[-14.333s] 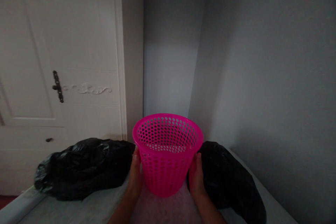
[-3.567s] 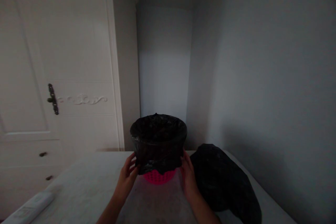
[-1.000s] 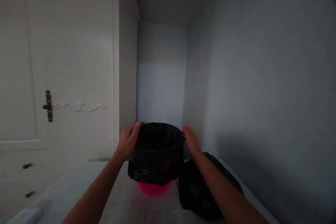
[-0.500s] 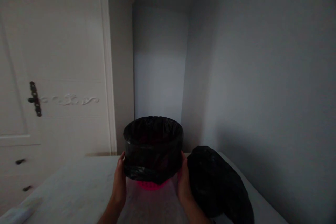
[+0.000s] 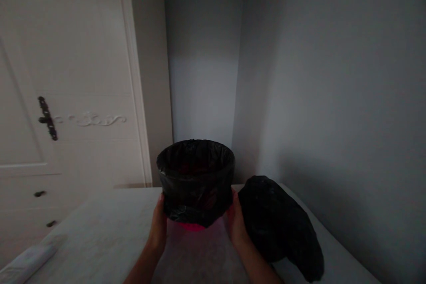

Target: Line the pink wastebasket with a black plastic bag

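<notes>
A pink waste bin (image 5: 192, 226) stands upright between my hands, lined with a black bin bag (image 5: 196, 193) whose edge is folded down over the rim. Only the bin's lower part shows below the bag. My left hand (image 5: 159, 224) is wrapped round the bin's left side, and my right hand (image 5: 237, 219) grips the right side. Most fingertips are hidden behind the bin. To the right of my right hand lies a bulky black plastic bag (image 5: 279, 226), close to my forearm; its contents cannot be seen.
The bin is over a pale table (image 5: 109, 230). A whitish, roll-like object (image 5: 28, 262) lies at the table's front left. A white wardrobe (image 5: 93, 62) with dark handles stands on the left, and a grey wall (image 5: 333, 97) runs along the right.
The view has tilted down and turned slightly, so the bin sits a little higher in the picture. Both hands keep their hold on its sides. More of the whitish object shows.
</notes>
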